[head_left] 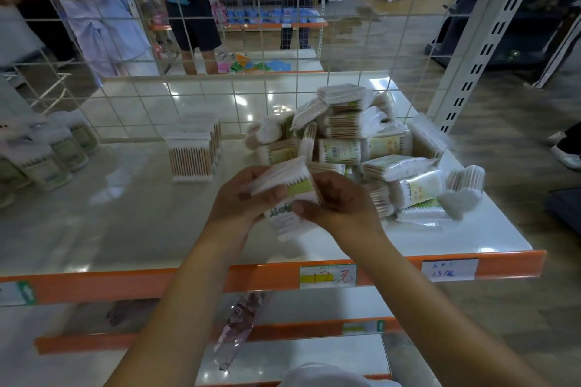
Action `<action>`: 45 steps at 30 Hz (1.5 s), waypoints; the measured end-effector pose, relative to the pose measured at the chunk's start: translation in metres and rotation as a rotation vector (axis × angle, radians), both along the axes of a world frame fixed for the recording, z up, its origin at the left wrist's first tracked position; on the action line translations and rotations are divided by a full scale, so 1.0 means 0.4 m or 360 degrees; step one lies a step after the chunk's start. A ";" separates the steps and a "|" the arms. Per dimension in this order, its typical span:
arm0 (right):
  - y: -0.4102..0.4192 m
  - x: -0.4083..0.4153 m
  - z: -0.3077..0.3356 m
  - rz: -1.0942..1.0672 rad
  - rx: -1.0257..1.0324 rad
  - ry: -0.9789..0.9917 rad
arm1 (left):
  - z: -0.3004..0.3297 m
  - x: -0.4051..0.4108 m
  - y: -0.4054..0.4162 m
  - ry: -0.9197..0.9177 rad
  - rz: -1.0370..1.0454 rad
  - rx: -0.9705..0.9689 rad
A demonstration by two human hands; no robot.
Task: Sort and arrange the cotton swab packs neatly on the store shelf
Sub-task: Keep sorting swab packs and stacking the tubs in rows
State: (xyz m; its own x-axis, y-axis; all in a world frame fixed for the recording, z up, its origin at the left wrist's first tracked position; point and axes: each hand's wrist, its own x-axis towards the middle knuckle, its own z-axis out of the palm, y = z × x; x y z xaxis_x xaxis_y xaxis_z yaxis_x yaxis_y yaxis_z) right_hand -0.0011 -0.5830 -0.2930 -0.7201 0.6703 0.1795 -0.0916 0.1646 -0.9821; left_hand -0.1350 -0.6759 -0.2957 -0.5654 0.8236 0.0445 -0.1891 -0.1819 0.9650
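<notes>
A cotton swab pack with white tips and a green label is held above the white shelf. My left hand grips its left side and my right hand grips its right side. A second pack with a printed label shows just below the hands, also in their grip. A jumbled pile of swab packs lies on the right half of the shelf. A short upright row of plain packs stands mid-shelf. At the far left stands a row of green-labelled packs.
A white wire grid backs the shelf. The shelf front is an orange rail with price tags. A slotted white upright stands at the right. People stand beyond the grid. A clear bag lies on a lower shelf.
</notes>
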 end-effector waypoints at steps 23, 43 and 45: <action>-0.069 -0.042 -0.030 -0.0608 0.0273 0.0155 | -0.032 0.039 -0.048 -0.0166 0.0078 0.0203; -0.155 -0.272 -0.015 -0.0238 0.0018 -0.0159 | -0.044 -0.218 -0.235 0.1495 0.0196 -0.0579; -0.146 -0.315 -0.028 -0.0262 0.0081 -0.0154 | -0.051 -0.263 -0.252 0.1702 0.0198 -0.0776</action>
